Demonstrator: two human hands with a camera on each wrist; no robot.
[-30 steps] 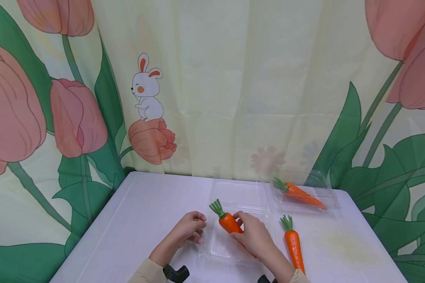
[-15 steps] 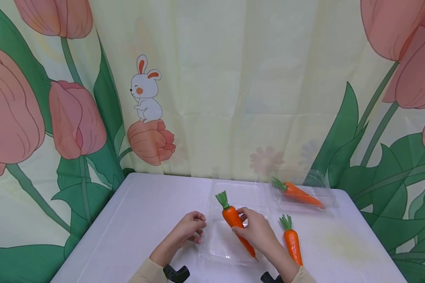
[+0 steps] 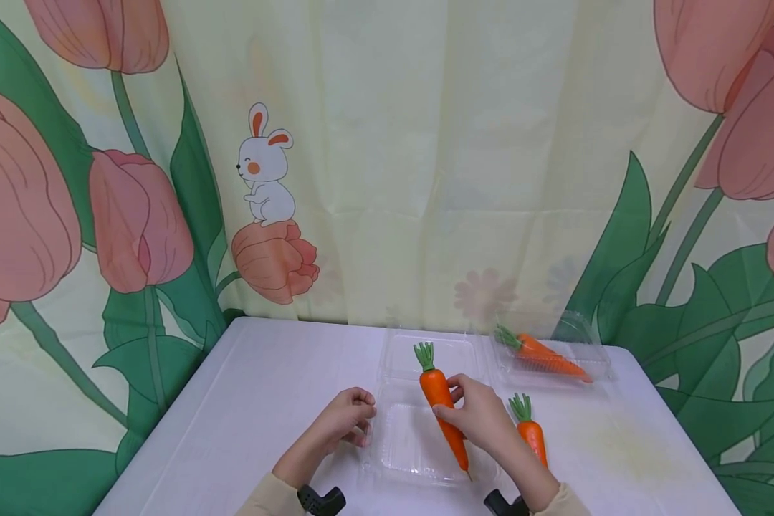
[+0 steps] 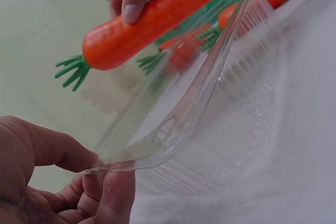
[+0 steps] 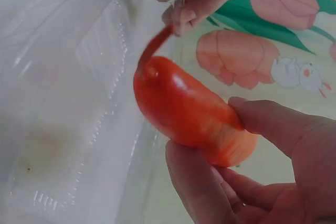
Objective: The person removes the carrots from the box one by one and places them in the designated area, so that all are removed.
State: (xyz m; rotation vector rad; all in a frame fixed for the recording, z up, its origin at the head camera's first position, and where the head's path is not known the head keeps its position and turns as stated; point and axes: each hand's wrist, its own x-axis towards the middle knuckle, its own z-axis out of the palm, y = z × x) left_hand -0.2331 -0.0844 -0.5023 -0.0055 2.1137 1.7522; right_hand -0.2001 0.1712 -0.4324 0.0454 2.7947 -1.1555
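My right hand [image 3: 484,416] holds an orange carrot [image 3: 436,390] with a green leafy top, thumb and fingers around its body. It hangs tilted over a clear plastic clamshell box [image 3: 396,441], leaves pointing away and thin root tip toward me. The lid [image 3: 428,351] of that box lies folded back behind it. At the box's left edge, my left hand [image 3: 345,417] pinches the rim between thumb and fingers, as the left wrist view shows of the rim [image 4: 118,167]. In the right wrist view the carrot [image 5: 184,108] is seen from its root end.
Another carrot [image 3: 532,438] lies on the white table [image 3: 284,365], right of the box and partly behind my right forearm. A second clear box [image 3: 600,355] with a carrot inside [image 3: 548,353] stands at the back right. A tulip-patterned curtain [image 3: 387,179] hangs behind the table.
My right hand has moved slightly right with the carrot and turned it, so it stands steeper across the box. My left hand has stayed at the rim.
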